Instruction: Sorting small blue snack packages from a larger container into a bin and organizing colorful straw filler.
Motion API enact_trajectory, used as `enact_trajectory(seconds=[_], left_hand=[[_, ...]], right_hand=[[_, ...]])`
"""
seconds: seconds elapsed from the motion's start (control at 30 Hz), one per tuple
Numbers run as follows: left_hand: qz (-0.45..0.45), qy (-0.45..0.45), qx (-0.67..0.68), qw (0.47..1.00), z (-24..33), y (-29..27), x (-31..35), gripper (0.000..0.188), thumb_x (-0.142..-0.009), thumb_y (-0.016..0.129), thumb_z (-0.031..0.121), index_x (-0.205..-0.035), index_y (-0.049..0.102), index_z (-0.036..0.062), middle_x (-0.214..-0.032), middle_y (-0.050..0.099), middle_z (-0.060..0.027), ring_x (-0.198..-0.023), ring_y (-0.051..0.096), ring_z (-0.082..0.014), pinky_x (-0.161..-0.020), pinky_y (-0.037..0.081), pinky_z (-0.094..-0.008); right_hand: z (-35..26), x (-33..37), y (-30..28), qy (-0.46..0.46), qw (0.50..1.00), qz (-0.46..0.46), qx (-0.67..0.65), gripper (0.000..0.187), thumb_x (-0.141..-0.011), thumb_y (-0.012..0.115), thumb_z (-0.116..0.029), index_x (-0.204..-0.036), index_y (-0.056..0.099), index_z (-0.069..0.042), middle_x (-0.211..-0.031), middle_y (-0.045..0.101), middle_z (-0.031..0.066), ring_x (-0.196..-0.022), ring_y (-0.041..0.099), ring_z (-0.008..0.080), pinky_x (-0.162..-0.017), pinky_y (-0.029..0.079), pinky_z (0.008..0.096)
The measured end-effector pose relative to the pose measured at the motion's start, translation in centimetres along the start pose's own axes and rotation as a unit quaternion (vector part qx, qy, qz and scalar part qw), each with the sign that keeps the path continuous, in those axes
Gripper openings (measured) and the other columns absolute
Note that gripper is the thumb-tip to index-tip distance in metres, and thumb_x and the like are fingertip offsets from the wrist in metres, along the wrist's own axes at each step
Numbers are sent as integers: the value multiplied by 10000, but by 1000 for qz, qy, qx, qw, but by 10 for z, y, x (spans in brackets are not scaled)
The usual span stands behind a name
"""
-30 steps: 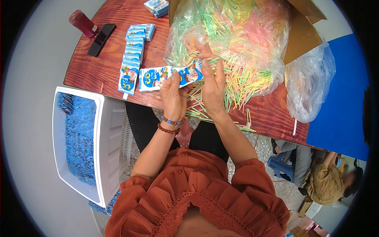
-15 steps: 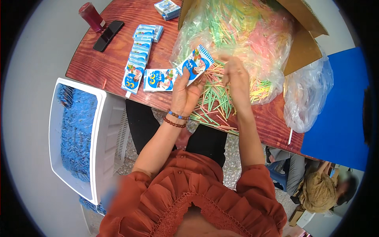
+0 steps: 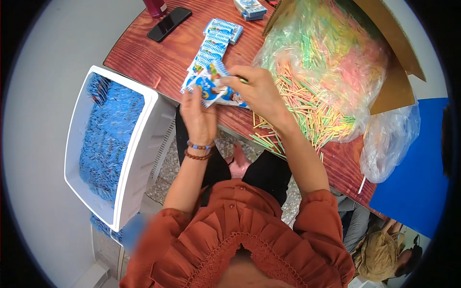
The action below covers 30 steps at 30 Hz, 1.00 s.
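My left hand [image 3: 198, 115] grips a small blue-and-white packet [image 3: 207, 91] at the table's near edge, fingers along its lower side. Over the packet's upper end, my right hand [image 3: 259, 93] is closed in a pinch, with a short greenish stick [image 3: 244, 80] showing between its fingers; how many sticks it holds is hidden. More packets [image 3: 235, 99] lie flat beneath my hands. Behind them an overlapping row of like packets [image 3: 212, 48] runs away from me. Right of my right hand spreads a loose heap of thin pink, green and yellow sticks [image 3: 307, 103].
A clear plastic bag [image 3: 331, 57] of sticks spills from a cardboard box [image 3: 394, 93]. At the back are a phone [image 3: 169, 24], a red cup [image 3: 154, 7] and a packet stack [image 3: 250, 8]. Left stands a white bin [image 3: 151, 103] of blue packets. Another person [image 3: 379, 254] sits lower right.
My right hand has moved left from the stick heap to the packet, now with a stick in its fingers. The left hand has lowered the packet. The view has shifted, moving the table items rightward.
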<state>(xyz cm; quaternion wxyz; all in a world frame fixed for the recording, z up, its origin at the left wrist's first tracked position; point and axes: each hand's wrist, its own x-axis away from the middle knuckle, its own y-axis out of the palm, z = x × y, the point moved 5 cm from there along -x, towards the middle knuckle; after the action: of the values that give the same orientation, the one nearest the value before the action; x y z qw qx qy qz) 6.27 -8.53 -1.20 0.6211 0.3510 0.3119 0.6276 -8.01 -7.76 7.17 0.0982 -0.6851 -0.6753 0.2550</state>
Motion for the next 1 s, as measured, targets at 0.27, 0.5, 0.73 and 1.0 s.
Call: enact_trajectory(seconds=[0.27, 0.5, 0.73, 1.0], left_hand=[[-21, 267, -703, 658, 27, -24, -9, 476, -862, 678, 182, -1280, 502, 37, -1250, 534, -119, -1199, 469, -276, -1013, 326, -424], [-23, 345, -709, 615, 21, -13, 5, 402, -816, 708, 198, -1178, 584, 75, -1204, 544, -95, -1187, 433, -304, -999, 252, -423], [-87, 275, -711, 641, -18, 25, 15, 281, -836, 700, 229, -1078, 627, 107, -1064, 553, -71, -1065, 455, -273, -931, 254, -432], [-122, 285, -812, 494, -29, 27, 26, 310, -840, 697, 257, -1112, 635, 122, -1045, 563, -47, -1038, 478, -256, -893, 272, -458]], right_hand=[[42, -43, 50, 61, 971, -28, 229, 288, -881, 593, -326, -964, 693, -69, -857, 691, 133, -810, 656, 330, -704, 497, 403], [40, 30, -45, 77, 974, 106, 186, 246, -866, 625, -265, -965, 680, -47, -888, 693, 131, -837, 655, 313, -719, 495, 399], [54, 80, -74, 30, 905, 129, 404, 178, -863, 628, -214, -884, 671, -42, -816, 628, 114, -765, 620, 301, -672, 473, 402], [70, 30, -18, 115, 945, 19, 305, 435, -785, 715, -376, -1048, 616, -44, -1055, 620, 114, -830, 643, 317, -709, 513, 410]])
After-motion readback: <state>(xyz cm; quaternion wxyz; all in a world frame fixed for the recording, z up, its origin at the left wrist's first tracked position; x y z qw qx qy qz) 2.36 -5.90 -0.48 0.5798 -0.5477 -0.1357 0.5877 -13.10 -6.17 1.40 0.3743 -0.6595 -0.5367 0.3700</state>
